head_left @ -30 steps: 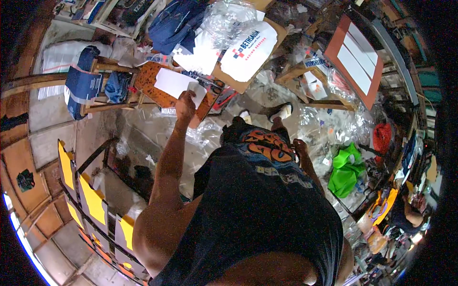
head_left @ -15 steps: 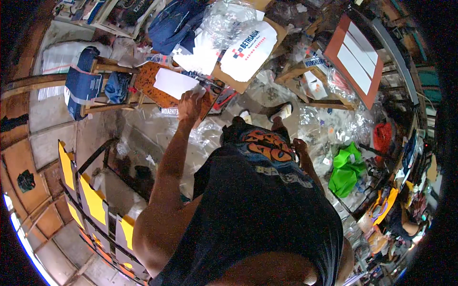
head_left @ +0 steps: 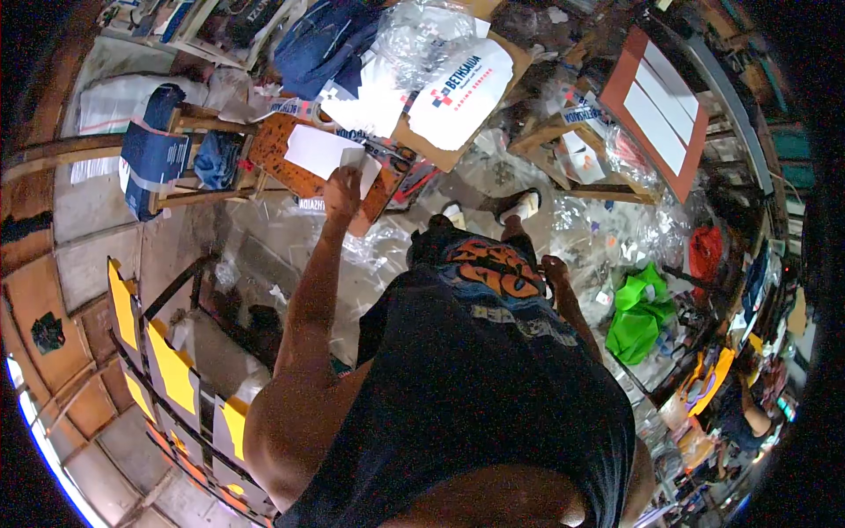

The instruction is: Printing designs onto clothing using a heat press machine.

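My left hand (head_left: 343,192) reaches forward over a stained orange-brown board (head_left: 271,145). Its fingers are closed on a small pale flat piece (head_left: 354,158), whose kind I cannot make out. That piece is over a blank white sheet (head_left: 310,148) lying on the board. Low beside my hip hangs my right hand (head_left: 553,269), its fingers curled; whether anything is in them is hidden. Just right of the board, a white printed bag-shaped piece (head_left: 462,95) rests on brown cardboard (head_left: 429,151).
Clear plastic wrap (head_left: 422,35) and dark blue fabric (head_left: 321,48) are heaped beyond the board. A red-brown frame with white panels (head_left: 660,106) leans at the right. Green bags (head_left: 638,321) lie on the littered floor. Yellow pieces (head_left: 173,370) hang on a rack at left.
My left hand has shifted slightly left and toward the white sheet, carrying the small pale piece with it. My right hand stays by my hip.
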Available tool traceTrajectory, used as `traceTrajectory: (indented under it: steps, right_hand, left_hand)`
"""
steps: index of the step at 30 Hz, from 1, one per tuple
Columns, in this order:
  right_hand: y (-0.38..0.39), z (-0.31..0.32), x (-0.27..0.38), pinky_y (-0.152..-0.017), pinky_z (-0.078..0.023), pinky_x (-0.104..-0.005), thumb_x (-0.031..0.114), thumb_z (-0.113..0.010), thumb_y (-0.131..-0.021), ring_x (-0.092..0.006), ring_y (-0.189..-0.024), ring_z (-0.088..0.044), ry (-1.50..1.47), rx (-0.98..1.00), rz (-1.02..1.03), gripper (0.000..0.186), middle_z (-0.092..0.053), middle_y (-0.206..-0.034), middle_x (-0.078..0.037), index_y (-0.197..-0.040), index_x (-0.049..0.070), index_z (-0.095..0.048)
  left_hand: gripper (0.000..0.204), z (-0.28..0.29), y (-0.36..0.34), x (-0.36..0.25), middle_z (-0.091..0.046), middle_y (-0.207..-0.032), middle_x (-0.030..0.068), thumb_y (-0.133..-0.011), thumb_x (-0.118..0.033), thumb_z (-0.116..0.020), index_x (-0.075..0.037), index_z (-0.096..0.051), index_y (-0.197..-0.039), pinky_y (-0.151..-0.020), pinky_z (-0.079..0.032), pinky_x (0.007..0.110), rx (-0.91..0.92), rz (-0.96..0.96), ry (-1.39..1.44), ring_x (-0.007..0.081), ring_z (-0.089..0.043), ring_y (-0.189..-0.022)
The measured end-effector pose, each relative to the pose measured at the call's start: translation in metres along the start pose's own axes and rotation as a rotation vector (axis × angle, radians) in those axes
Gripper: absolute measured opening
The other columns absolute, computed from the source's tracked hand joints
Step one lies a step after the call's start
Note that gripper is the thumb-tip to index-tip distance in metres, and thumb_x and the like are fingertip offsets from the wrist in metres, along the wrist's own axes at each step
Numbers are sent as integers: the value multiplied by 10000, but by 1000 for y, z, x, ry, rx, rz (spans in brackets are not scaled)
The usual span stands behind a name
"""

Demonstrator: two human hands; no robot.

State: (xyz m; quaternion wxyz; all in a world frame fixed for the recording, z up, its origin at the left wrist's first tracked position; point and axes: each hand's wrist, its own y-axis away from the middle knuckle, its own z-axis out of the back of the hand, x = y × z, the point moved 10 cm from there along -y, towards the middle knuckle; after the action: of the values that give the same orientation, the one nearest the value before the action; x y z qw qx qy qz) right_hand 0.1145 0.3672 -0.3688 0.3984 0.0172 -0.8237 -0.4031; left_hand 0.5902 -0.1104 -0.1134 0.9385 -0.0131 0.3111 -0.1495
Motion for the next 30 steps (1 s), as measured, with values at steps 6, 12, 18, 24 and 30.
traceTrajectory:
  steps: [6,12,18,24,30]
  right_hand:
    - [-6,-5,1,-719,-597,-379,98,-707,-934,-254,-894,-720,-49,86,-19,293,-716,-1091,-97,-1219,63,-651]
    - [-17,20,-13,-859,-569,-537,336,-565,-1008,-424,-1086,-666,296,48,-5,447,-683,-1081,-129,-1306,4,-560]
    - [-9,-18,-7,-567,-522,-317,162,-700,-942,-204,-809,-716,-75,93,-34,246,-719,-949,-81,-1169,80,-657]
    - [-9,3,-13,-585,-532,-327,192,-695,-959,-208,-803,-714,187,-58,-105,238,-719,-954,-81,-1169,85,-658]
    - [-21,12,-7,-687,-591,-413,83,-684,-941,-318,-903,-717,26,96,49,339,-690,-1061,-107,-1267,31,-606]
  left_hand:
    - [177,10,0,-9,-644,-1133,174,-963,-133,-569,-127,-641,-1125,-801,-557,530,38,93,-157,447,-677,-972]
    - [243,6,1,-36,-540,-1367,126,-885,-37,-577,-133,-690,-1077,-886,-574,502,77,-174,-252,402,-653,-1089]
    - [306,5,8,-32,-514,-1443,136,-866,-126,-679,-133,-741,-1165,-974,-545,477,56,-182,-256,385,-613,-1178]
    - [288,-5,4,-26,-569,-1348,162,-881,-165,-680,-91,-731,-1155,-968,-541,482,96,-142,-270,387,-619,-1144]
    - [197,-9,-2,-16,-634,-1163,194,-910,-186,-630,-60,-709,-1039,-888,-555,517,135,18,-252,407,-640,-1061]
